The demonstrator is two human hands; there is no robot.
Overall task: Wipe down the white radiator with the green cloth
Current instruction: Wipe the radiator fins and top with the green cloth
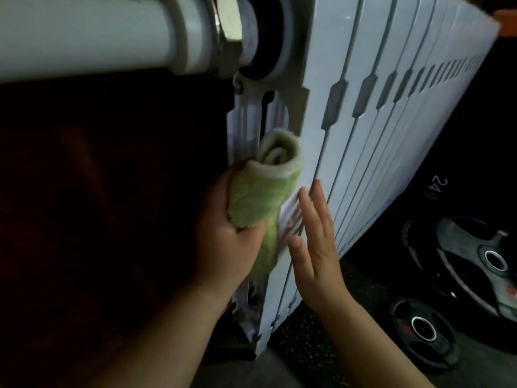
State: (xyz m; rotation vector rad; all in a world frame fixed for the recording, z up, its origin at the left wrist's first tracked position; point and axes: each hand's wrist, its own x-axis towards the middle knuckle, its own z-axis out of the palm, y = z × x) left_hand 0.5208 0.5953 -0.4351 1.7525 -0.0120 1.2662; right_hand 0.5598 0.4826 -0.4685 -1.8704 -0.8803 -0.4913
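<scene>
Pipe point(84, 35), white, crosses the upper left of the frame. At centre, the left hand point(223, 239) grips a rolled green cloth point(260, 197), its long axis pointing up-frame, the top end against the side fins of the white radiator point(377, 135). Just right, the right hand point(319, 247) lies flat on the front ribs, fingers straight, holding nothing. The ribs run toward the upper right, so strokes likely follow them. Weight plates point(475, 261) lie lower right.

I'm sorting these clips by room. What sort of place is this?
Probably a home gym or workout room: black weight plates lie on speckled dark flooring beside the white radiator.
</scene>
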